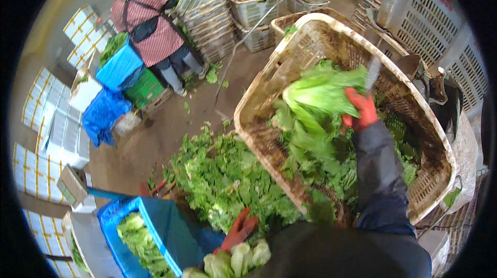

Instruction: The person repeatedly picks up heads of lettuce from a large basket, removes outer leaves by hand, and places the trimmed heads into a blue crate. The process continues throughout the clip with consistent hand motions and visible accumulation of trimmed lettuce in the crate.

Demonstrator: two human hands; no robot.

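Observation:
My right hand (pixel 362 110), in a red-orange glove, is inside a large dirty plastic crate (pixel 259 74). It grips a leafy lettuce head (pixel 310 93), blurred by motion. A knife (pixel 373 74) juts up from the same hand; its handle is hidden in the glove. Loose lettuce leaves (pixel 330 173) lie below in the crate. My left hand (pixel 241 228), also gloved, is low in the view with fingers apart. Several trimmed lettuce heads (pixel 240 258) sit right beside it, by my left forearm; whether the arm bears them is hidden.
A heap of green leaves (pixel 233 173) covers the floor against the crate. At lower left, a blue-lined box (pixel 141 223) holds lettuce. Another person (pixel 149 21) stands at upper left beside stacked crates (pixel 209 25). White boxes (pixel 66 134) line the left; tall crates (pixel 423 17) rise at right.

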